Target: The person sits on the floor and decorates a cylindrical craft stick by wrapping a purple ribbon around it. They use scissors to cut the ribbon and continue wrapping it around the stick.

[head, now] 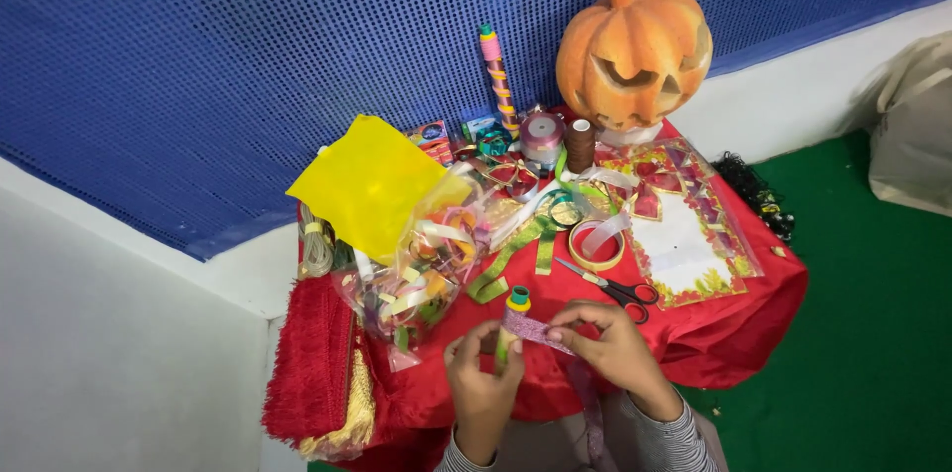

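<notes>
The purple ribbon (592,413) runs off the frame's bottom edge, its end unseen.

glittery purple ribbon (540,331), matt red cloth cover (734,333), rough orange pumpkin (632,46), glossy plastic bag (416,274).

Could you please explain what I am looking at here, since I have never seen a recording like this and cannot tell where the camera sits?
There is no machine here: a person wears a camera on the head, so the single picture looks down at their own two hands. The left hand holds a small upright stick with a green cap, and the right hand presses a purple glittery ribbon against it. Before them is a small table under a red cloth. On it lie scissors, a tape roll, a yellow sheet, a clear bag of ribbons, a decorated card and an orange carved pumpkin.
</notes>
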